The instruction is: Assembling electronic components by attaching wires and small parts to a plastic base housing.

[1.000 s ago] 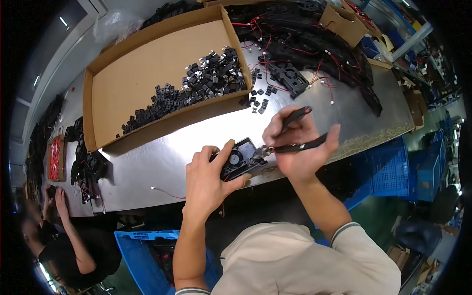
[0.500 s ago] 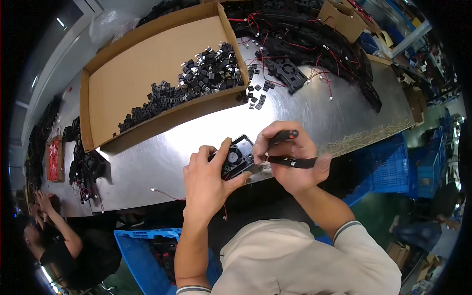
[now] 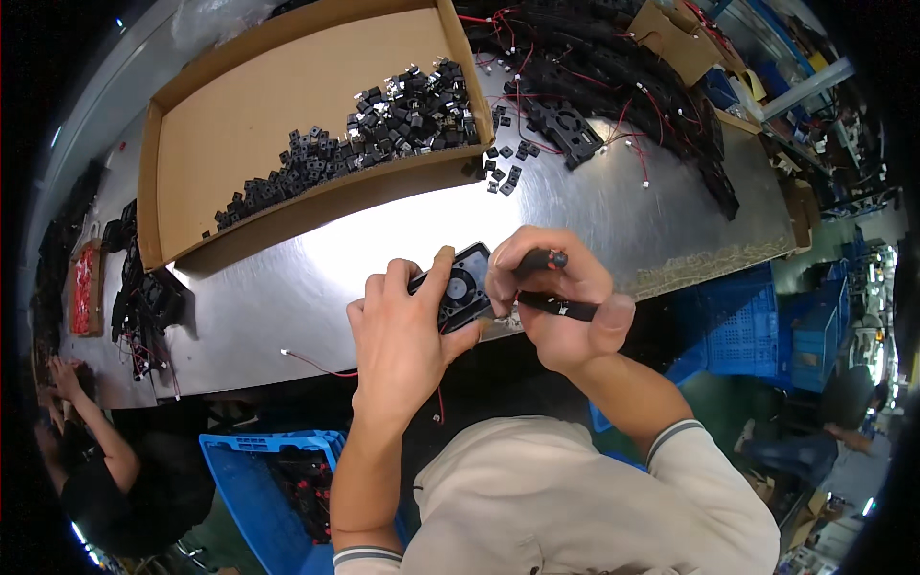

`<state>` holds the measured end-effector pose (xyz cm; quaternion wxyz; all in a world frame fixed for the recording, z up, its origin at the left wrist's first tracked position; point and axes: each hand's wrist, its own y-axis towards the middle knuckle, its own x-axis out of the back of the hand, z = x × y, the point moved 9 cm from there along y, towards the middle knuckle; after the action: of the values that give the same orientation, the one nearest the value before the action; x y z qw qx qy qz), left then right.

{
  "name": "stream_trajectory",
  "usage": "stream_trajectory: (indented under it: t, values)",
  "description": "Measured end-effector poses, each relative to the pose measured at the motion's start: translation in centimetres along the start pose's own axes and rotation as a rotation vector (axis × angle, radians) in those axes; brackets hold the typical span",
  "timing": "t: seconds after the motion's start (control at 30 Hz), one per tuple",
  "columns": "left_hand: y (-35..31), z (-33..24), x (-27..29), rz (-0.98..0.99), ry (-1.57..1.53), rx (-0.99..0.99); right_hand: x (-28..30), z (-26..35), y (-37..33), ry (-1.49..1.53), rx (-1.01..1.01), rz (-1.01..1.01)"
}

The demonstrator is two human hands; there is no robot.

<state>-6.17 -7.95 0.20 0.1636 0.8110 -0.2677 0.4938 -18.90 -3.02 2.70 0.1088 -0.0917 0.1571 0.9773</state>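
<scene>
Near the front edge of the metal table, my left hand (image 3: 395,321) grips a black plastic housing (image 3: 482,259) with a small round fan (image 3: 462,286) in it. The thumb and forefinger press on its sides. Close against the housing's right side, my right hand (image 3: 565,331) is closed around pliers (image 3: 565,307) with two dark handles. Its fingertips hide the jaws, so whether they touch the housing cannot be made out. A thin red wire (image 3: 321,366) with a white plug trails left from beneath my left hand.
A shallow cardboard box (image 3: 316,206) holds a heap of small black parts (image 3: 412,115); several (image 3: 503,172) lie beside it. Black housings with red wires (image 3: 613,86) pile up at the back right. A blue crate (image 3: 254,489) stands below the table, and another person's arm (image 3: 101,422) shows far left.
The view has shifted slightly, so the table and box sit higher and further left. Both hands keep their grips at the housing, with the right fingers slightly moved.
</scene>
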Motion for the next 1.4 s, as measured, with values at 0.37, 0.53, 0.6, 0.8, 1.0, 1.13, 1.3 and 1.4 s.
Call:
stream_trajectory:
  t: [0.37,0.53,0.6,0.8,1.0,1.13,1.3,1.4]
  values:
    - [-0.5,-0.5,0.3,-0.063,0.087,-0.062,-0.5,-1.6,3.1,-0.079,-0.17,-0.129]
    - [-0.6,-0.5,-0.1,-0.056,0.091,-0.061,0.6,-2.0,3.0,0.026,-0.151,-0.152]
    - [-0.5,-1.1,-0.1,-0.104,0.059,-0.115,1.1,-1.8,3.3,0.06,-0.175,-0.167]
    - [-1.8,2.0,0.4,-0.088,-0.043,-0.086,6.6,2.7,5.7,0.176,-0.037,-0.251]
    - [-1.5,2.8,0.5,-0.086,-0.009,-0.095,8.9,1.9,2.5,-0.754,0.19,0.039]
    - [-2.4,3.1,1.0,-0.101,0.009,-0.081,9.3,0.8,1.3,-1.227,0.208,0.241]
    - [-3.3,2.9,0.5,-0.104,-0.062,-0.139,13.3,-0.9,0.1,-1.437,0.082,0.292]
    - [-4.2,3.7,1.5,-0.046,-0.034,-0.124,14.0,-1.4,0.1,-1.363,0.1,0.262]
